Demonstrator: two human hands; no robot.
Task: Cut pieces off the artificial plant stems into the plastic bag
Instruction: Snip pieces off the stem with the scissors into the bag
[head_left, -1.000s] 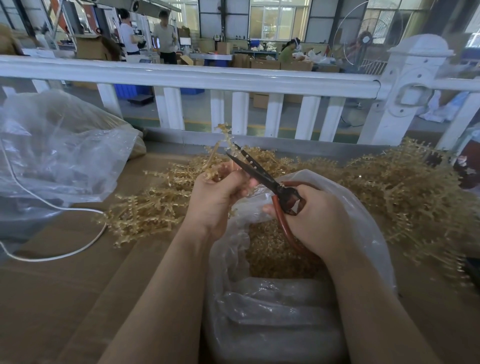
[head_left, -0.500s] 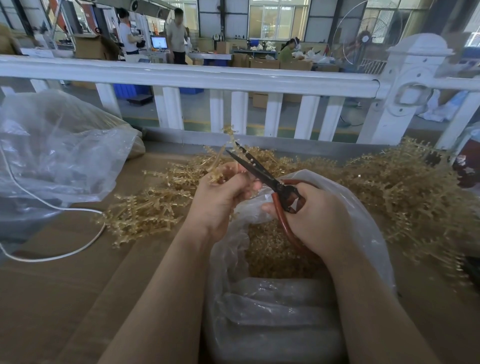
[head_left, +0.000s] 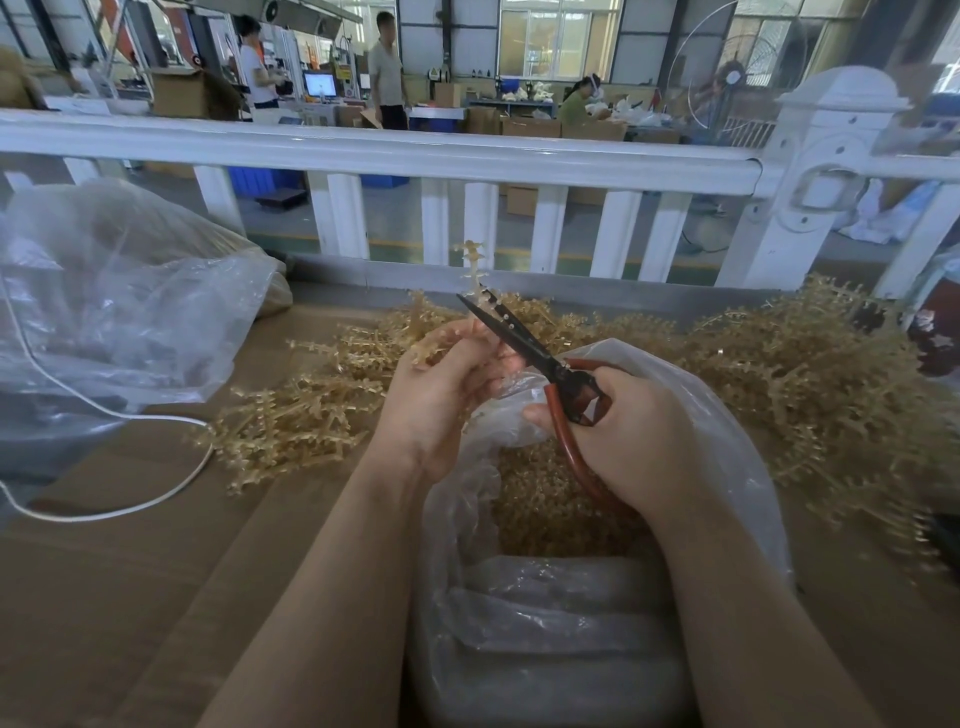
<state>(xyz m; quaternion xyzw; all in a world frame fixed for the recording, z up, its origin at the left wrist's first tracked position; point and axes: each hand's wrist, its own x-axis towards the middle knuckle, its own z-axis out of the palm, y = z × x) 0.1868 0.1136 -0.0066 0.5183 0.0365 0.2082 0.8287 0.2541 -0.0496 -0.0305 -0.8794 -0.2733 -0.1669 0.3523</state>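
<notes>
My left hand (head_left: 441, 395) holds a golden artificial plant stem (head_left: 471, 265) upright, its tip rising above the fingers. My right hand (head_left: 628, 441) grips scissors (head_left: 524, 348) with dark blades and red-brown handles; the blades point up-left and lie against the stem just above my left fingers. Below both hands stands an open clear plastic bag (head_left: 727, 441) holding a heap of small golden cut pieces (head_left: 545, 509).
Piles of golden stems lie on the brown table to the left (head_left: 291, 415) and to the right (head_left: 810, 384). A large crumpled clear bag (head_left: 114, 306) and a white cord (head_left: 130, 415) sit at the left. A white railing (head_left: 467, 156) runs along the far edge.
The stem in my left hand now stands more upright and higher, and the scissor blades have closed against it. Both hands stayed over the bag.
</notes>
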